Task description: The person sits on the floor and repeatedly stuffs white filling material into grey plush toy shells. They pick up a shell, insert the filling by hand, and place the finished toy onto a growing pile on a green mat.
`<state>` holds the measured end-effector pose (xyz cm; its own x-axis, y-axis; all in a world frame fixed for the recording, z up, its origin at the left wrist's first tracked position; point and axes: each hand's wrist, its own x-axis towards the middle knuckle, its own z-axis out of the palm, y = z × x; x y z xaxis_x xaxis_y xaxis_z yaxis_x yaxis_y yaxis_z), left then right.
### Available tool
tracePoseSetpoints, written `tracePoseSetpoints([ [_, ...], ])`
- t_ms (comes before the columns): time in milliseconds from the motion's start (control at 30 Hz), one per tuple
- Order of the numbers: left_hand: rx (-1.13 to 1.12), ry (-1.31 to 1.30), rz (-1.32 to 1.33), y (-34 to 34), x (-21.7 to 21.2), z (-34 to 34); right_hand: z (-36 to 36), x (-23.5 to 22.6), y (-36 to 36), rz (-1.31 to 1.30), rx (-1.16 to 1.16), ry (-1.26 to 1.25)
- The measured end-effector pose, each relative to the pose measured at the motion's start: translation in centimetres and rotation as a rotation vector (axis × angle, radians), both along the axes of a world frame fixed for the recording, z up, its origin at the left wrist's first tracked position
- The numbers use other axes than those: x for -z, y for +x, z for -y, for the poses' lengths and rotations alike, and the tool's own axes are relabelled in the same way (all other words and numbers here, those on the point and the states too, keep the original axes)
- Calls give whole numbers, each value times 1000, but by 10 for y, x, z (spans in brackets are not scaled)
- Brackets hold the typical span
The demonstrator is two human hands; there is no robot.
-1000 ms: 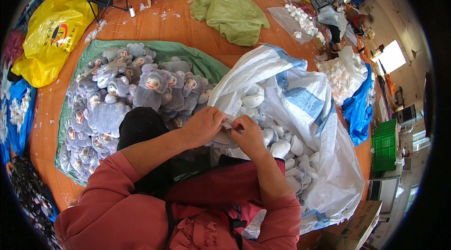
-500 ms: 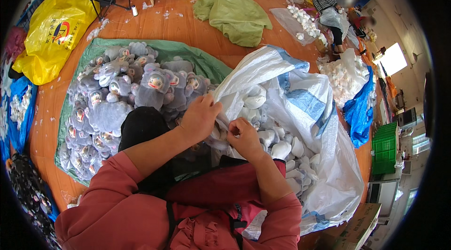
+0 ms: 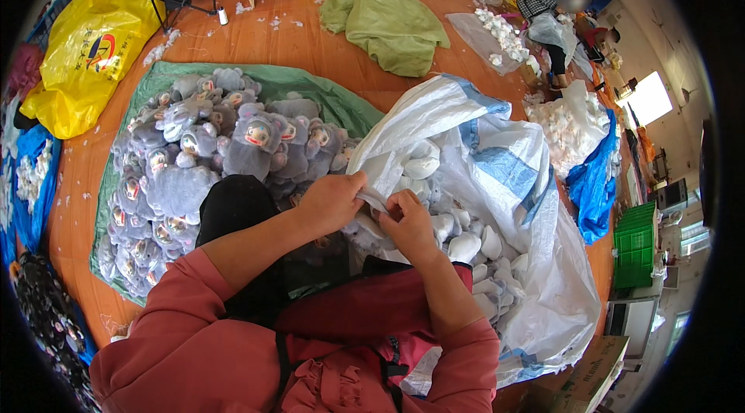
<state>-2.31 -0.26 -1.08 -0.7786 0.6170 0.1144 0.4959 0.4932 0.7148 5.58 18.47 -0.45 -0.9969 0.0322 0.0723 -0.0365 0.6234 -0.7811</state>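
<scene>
Here, a small pale grey fabric piece [image 3: 374,201] sits pinched between the 2 hands, just above the person's lap. The left hand [image 3: 332,202] grips its left end with closed fingers; the right hand [image 3: 407,221] nips the other end. Just behind lies the open white-and-blue woven plastic sack [image 3: 497,172] of white stuffed parts. To the left, grey plush toys [image 3: 209,153] heap on a green cloth [image 3: 326,95].

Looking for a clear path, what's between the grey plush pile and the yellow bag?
Head view: green sheet edge, then bare orange floor with white fluff scraps.
</scene>
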Motion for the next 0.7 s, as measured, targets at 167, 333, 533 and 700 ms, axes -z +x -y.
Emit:
tracePoseSetpoints([
  [167,61,134,-265,-3,2,5,6,-6,1,-9,4,-18],
  [333,-29,53,-89,-1,-6,3,9,4,4,-44,-13,-18],
  [533,-161,153,314,-30,-5,21,-12,12,1,23,62,-409],
  [700,-207,757,1132,-42,5,29,-20,-6,-1,-65,-121,-661],
])
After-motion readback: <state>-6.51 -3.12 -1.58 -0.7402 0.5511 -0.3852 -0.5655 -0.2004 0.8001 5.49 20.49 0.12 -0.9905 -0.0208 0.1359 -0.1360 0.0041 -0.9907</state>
